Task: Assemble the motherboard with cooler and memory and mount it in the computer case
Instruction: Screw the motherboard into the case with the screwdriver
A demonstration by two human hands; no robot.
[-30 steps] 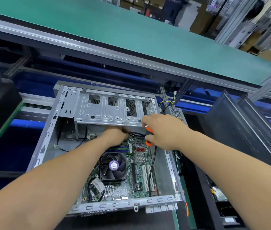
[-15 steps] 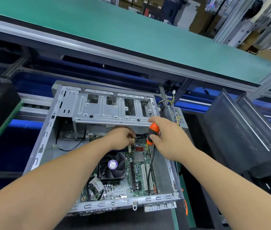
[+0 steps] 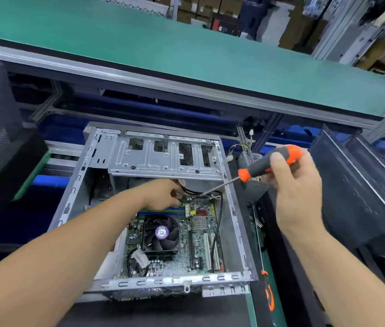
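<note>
Over the open case (image 3: 238, 234), my right hand (image 3: 297, 192) grips a screwdriver (image 3: 269, 164).
My left hand (image 3: 163, 194) reaches the motherboard's (image 3: 200, 234) far edge, its grip hidden.

Open computer case (image 3: 238, 215), motherboard (image 3: 186, 244) inside, left hand (image 3: 163, 194) at board, right hand (image 3: 292, 182) gripping screwdriver (image 3: 266, 162)

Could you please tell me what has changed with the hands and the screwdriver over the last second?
The right hand drew the screwdriver up and rightward, out over the case wall, tip angled down at the motherboard. The left hand stayed at the board's far edge.
</note>
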